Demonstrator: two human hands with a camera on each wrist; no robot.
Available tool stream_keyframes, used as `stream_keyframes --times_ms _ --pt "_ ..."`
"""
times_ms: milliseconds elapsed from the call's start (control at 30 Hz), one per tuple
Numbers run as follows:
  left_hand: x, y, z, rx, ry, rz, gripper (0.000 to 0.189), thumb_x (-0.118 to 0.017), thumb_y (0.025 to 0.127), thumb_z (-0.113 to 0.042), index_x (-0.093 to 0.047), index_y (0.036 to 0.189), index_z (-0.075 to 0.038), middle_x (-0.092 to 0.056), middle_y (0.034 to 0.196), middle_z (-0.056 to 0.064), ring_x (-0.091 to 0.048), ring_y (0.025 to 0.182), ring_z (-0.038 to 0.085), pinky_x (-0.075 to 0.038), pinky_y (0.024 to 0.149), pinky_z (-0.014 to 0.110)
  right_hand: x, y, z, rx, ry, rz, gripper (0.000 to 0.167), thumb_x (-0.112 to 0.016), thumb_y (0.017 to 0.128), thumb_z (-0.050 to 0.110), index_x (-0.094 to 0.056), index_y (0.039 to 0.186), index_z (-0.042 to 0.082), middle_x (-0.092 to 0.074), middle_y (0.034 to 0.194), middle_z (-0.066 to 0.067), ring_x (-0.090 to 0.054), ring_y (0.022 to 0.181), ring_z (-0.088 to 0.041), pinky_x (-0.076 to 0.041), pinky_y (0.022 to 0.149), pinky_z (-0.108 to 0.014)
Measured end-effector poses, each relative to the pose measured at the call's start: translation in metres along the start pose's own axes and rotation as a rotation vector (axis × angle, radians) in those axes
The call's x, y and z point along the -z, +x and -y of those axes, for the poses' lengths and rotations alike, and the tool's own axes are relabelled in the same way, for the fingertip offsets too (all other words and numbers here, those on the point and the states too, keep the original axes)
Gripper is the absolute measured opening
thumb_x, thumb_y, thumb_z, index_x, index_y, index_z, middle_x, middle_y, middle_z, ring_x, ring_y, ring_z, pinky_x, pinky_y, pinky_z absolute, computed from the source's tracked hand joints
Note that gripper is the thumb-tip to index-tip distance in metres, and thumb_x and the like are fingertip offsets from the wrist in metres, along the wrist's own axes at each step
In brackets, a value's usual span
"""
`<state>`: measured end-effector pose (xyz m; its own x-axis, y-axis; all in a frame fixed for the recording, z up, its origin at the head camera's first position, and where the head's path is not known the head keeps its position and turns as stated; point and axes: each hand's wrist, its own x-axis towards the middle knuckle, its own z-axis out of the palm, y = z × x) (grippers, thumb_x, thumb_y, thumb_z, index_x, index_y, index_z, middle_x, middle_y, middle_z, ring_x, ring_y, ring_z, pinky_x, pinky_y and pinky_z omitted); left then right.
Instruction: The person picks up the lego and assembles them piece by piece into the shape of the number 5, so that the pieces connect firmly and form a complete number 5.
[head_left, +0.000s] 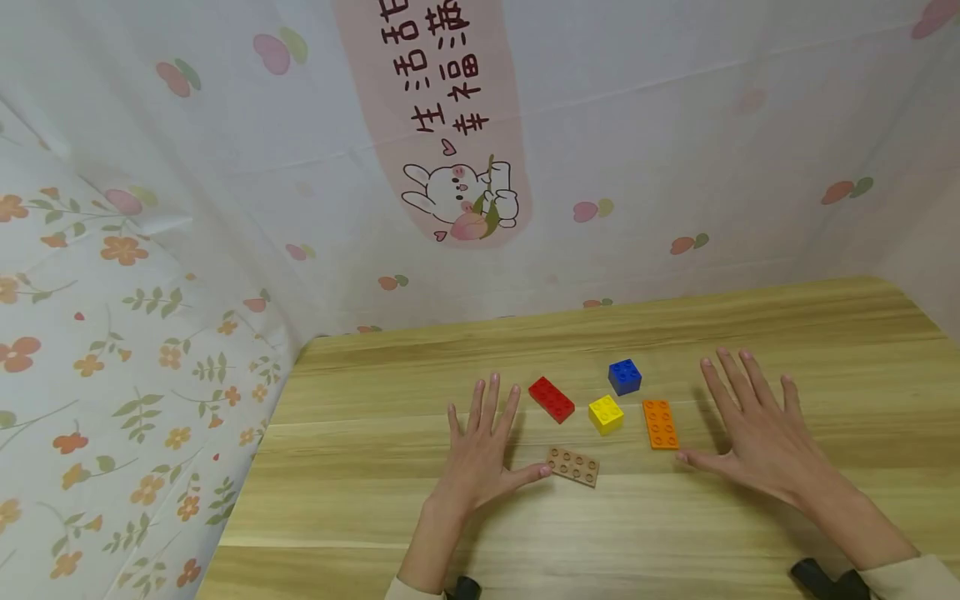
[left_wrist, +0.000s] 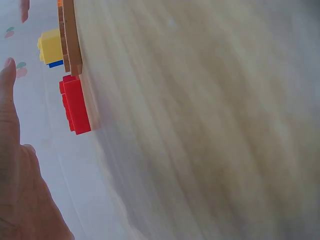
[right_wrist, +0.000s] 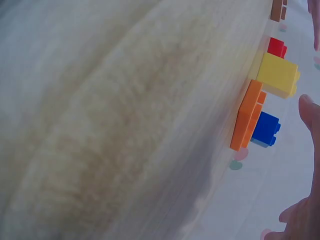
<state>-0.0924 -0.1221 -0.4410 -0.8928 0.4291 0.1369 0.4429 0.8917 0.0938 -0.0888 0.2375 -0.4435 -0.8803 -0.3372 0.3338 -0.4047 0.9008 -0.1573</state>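
My left hand (head_left: 478, 465) is spread over the table, fingers straight, its thumb tip at the left end of a flat brown toy brick (head_left: 573, 466). Spread likewise, my right hand (head_left: 767, 432) has its thumb tip just below an orange eight-stud brick (head_left: 661, 424). Between the hands lie a red brick (head_left: 551, 399), a yellow four-stud brick (head_left: 606, 414) and a blue four-stud brick (head_left: 625, 377). In the left wrist view the red brick (left_wrist: 76, 105) is nearest that hand. The orange brick (right_wrist: 248, 116) is foremost in the right wrist view. Neither hand holds anything.
The wooden table (head_left: 337, 467) has its far edge against a hanging white cloth (head_left: 637, 125) printed with a rabbit and lettering. A flowered cloth (head_left: 135, 350) hangs along the left side. A black strap part shows at each wrist.
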Motion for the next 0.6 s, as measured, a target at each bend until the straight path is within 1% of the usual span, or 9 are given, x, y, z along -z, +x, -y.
stream_keyframes --times_ms 133,267,367,467,600 --pt "0.0 -0.0013 -0.001 0.009 -0.025 0.024 0.105 -0.049 0.075 -0.075 -0.004 0.151 -0.018 0.01 0.154 0.007 0.008 0.14 0.027 -0.011 0.1 0.068 -0.0006 -0.0005 0.0005 -0.005 0.001 0.006 0.121 -0.067 0.065 0.068 -0.003 0.15 0.009 0.006 0.154 -0.011 0.006 0.139 -0.033 0.008 0.1 -0.067" --pt "0.0005 -0.0026 -0.0017 0.015 -0.082 0.039 0.104 -0.05 0.076 -0.073 -0.004 0.151 -0.018 0.008 0.154 0.008 0.009 0.14 0.025 -0.01 0.1 0.069 -0.0007 -0.0005 0.0009 -0.013 -0.002 0.008 0.121 -0.066 0.065 0.068 -0.004 0.15 0.008 0.006 0.154 -0.012 0.006 0.139 -0.033 0.008 0.1 -0.067" --pt "0.0006 -0.0033 -0.002 0.017 -0.12 0.047 0.103 -0.049 0.077 -0.073 -0.003 0.151 -0.018 0.009 0.154 0.007 0.007 0.14 0.026 -0.01 0.1 0.069 -0.0004 -0.0005 0.0016 -0.017 -0.002 0.008 0.121 -0.066 0.065 0.069 -0.004 0.15 0.008 0.006 0.154 -0.012 0.006 0.139 -0.033 0.007 0.1 -0.068" --pt "0.0002 -0.0037 -0.0024 0.014 -0.166 0.049 0.101 -0.048 0.078 -0.073 -0.003 0.151 -0.018 0.012 0.154 0.003 0.005 0.14 0.027 -0.01 0.101 0.068 0.0004 -0.0005 0.0027 -0.021 0.007 0.014 0.121 -0.066 0.066 0.068 -0.003 0.15 0.009 0.007 0.154 -0.012 0.009 0.139 -0.031 0.007 0.099 -0.068" --pt "-0.0001 -0.0046 -0.0039 0.014 -0.239 0.062 0.101 -0.05 0.078 -0.071 -0.003 0.151 -0.019 0.015 0.153 0.001 0.01 0.14 0.023 -0.006 0.103 0.065 0.0018 -0.0005 0.0052 -0.026 0.027 0.028 0.121 -0.067 0.067 0.067 -0.002 0.15 0.008 0.009 0.154 -0.011 0.011 0.139 -0.03 0.008 0.099 -0.068"
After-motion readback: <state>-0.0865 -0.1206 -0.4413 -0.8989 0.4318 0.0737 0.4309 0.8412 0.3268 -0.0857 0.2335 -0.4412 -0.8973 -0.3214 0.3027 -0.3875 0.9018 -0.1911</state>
